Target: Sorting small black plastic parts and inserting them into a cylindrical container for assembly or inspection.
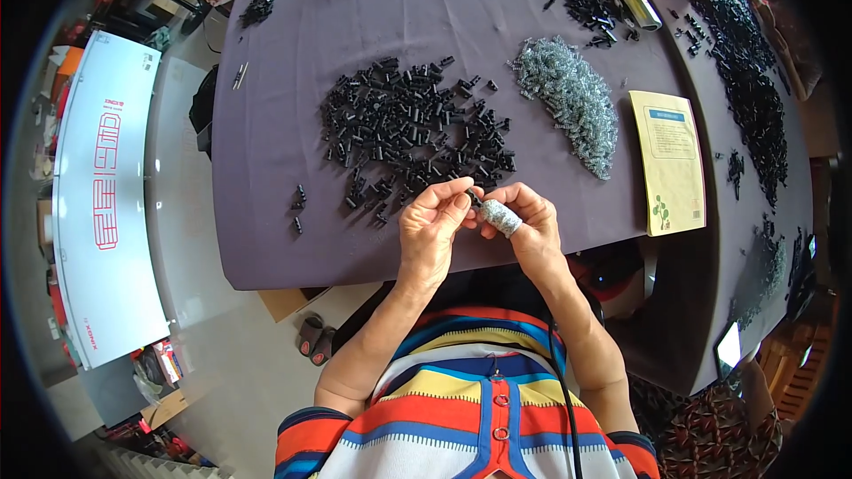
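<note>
Small black part [474, 199] held above the bench [275, 151], left hand [428, 229] and right hand [535, 232] each with grip pinched closed on it; work looks unfinished, heaps of black tubular pieces [399, 120] and grey spring-like pieces [572, 102] lying loose, finished count unclear.

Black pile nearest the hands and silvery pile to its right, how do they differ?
Colour: the black pile is dark, while the silvery pile is pale grey.
Spread: the black pile is broader and looser, with purplish cloth showing through gaps; the silvery pile is more tightly heaped.
Outline: the black pile is ragged, the silvery pile a long, curved band.
Both consist of many small loose pieces.
</note>
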Demonstrator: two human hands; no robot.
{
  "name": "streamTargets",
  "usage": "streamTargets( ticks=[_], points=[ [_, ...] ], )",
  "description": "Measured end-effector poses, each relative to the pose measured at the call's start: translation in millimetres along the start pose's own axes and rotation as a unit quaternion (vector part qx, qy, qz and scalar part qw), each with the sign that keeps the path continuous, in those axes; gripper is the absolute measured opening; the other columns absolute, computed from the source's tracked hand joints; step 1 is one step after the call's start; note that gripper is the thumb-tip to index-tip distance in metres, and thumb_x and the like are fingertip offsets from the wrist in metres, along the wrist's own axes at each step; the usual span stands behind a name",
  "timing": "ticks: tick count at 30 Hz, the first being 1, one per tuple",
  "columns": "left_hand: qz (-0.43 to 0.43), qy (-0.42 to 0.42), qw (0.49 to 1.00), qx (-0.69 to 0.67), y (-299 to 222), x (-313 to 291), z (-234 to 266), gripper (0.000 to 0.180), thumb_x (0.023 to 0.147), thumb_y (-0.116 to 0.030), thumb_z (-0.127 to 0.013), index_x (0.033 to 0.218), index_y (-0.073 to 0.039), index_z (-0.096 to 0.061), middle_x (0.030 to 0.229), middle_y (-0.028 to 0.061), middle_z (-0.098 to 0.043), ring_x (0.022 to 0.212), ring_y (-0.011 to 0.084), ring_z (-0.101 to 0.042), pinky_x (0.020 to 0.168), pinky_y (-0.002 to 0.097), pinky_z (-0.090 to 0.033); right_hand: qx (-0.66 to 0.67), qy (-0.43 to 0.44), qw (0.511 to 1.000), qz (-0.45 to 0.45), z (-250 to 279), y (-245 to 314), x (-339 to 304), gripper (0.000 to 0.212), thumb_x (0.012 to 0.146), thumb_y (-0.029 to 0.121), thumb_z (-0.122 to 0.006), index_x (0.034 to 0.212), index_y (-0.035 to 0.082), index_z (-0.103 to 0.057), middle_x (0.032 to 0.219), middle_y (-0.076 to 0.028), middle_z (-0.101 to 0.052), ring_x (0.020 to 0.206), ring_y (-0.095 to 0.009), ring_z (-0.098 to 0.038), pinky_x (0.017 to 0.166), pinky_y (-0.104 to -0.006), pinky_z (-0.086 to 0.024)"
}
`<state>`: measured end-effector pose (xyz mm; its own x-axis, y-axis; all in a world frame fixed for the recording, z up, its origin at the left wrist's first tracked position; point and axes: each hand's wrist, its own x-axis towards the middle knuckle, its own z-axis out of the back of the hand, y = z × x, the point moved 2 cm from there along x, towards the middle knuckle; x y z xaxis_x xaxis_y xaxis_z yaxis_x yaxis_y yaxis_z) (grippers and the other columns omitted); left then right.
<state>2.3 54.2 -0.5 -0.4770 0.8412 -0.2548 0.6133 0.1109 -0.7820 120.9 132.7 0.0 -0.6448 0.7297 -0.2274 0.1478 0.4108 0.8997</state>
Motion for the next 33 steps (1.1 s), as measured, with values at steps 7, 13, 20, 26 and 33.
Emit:
streamTargets(
  ticks=[7, 13, 20, 26, 33],
  points=[
    [-0.006, 0.002, 1.0, -0.01, 4, 0, 2, 0.02, 0.091, -0.003, -0.06, 0.11, -0.001, -0.063, 0.098, 0.011, -0.067, 0.076, 0.011, -0.061, 0.073, 0.0246, -0.052, 0.02, 0.005, 0.999, -0.024, 1, 1, 1, 0.004, 0.089, 0.001, -0.059, 0.093, 0.0, -0.061, 0.081, -0.007, -0.067, 0.068, -0.01, -0.062, 0.063, -0.0234, -0.051],
    [0.001, 0.0, 1.0, -0.014, 2, 0, 1, 0.019, 0.09, 0.0, -0.06, 0.108, -0.001, -0.063, 0.096, 0.0101, -0.067, 0.076, 0.0108, -0.061, 0.07, 0.0231, -0.051, 0.018, 0.007, 1.0, -0.016, 1, 0, 1, 0.004, 0.089, 0.0, -0.059, 0.092, 0.0, -0.061, 0.081, -0.007, -0.067, 0.07, -0.011, -0.062, 0.064, -0.0236, -0.051],
    [0.013, -0.03, 0.997, -0.067, 7, 2, 6, 0.016, 0.088, -0.001, -0.063, 0.104, -0.002, -0.064, 0.092, 0.0092, -0.068, 0.074, 0.0109, -0.062, 0.068, 0.0236, -0.052, 0.011, -0.001, 1.0, 0.007, -5, -2, -3, 0.01, 0.085, -0.008, -0.061, 0.092, -0.001, -0.06, 0.087, -0.005, -0.066, 0.075, -0.011, -0.062, 0.07, -0.0232, -0.051],
    [0.004, -0.033, 0.998, -0.054, 8, 2, 2, 0.014, 0.088, -0.001, -0.063, 0.101, -0.003, -0.065, 0.091, 0.0083, -0.068, 0.074, 0.0109, -0.063, 0.067, 0.0236, -0.052, -0.203, -0.027, 0.957, 0.205, -4, -3, -3, 0.02, 0.076, -0.011, -0.064, 0.09, 0.002, -0.061, 0.09, -0.005, -0.064, 0.079, -0.016, -0.063, 0.068, -0.0267, -0.051],
    [-0.011, -0.034, 0.999, -0.001, 10, 1, 2, 0.012, 0.089, -0.004, -0.063, 0.101, -0.006, -0.065, 0.093, 0.0074, -0.068, 0.078, 0.0121, -0.062, 0.07, 0.0252, -0.052, -0.39, -0.047, 0.849, 0.354, -10, 14, -7, 0.031, 0.064, -0.013, -0.064, 0.089, 0.004, -0.061, 0.087, -0.01, -0.062, 0.074, -0.028, -0.063, 0.063, -0.033, -0.05]
  ],
)
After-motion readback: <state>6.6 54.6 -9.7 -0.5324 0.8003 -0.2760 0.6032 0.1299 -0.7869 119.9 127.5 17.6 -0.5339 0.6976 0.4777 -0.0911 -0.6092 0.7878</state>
